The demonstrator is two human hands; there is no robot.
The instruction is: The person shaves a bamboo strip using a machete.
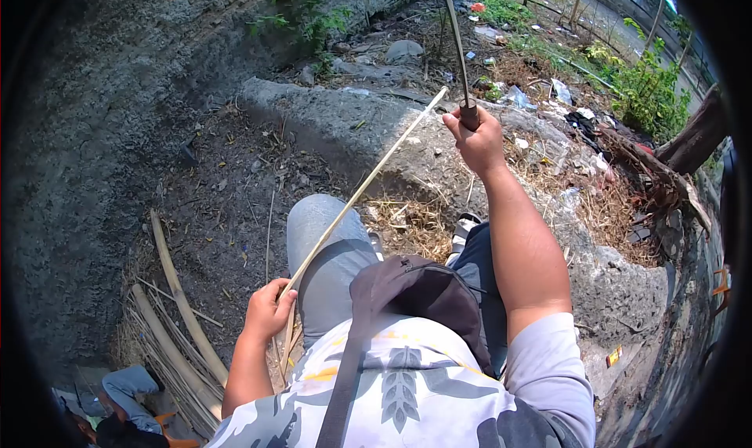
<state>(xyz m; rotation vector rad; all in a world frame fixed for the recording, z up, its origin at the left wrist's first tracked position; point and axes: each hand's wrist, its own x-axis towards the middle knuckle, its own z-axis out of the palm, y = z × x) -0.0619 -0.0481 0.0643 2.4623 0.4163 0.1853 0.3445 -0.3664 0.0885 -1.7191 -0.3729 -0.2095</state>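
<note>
Pale and thin, a long bamboo strip (368,182) slants up from my left hand (268,313), whose fingers are closed round its lower end beside my left knee. The strip's far tip reaches close to my right hand (479,144). That hand is wrapped round the dark handle of a machete (457,41), holding it up in front of me. Its long, narrow, slightly curved blade points away and runs out of the top of the view. Below my left hand, more thin strips (289,340) show beside my leg.
Bamboo pieces (184,291) lie in a bundle on the left, near another person's leg (131,389). A rough wall (86,166) rises on that side. Ahead is a concrete ledge (313,115), with litter (560,92) beyond it. A tree trunk (693,139) stands right.
</note>
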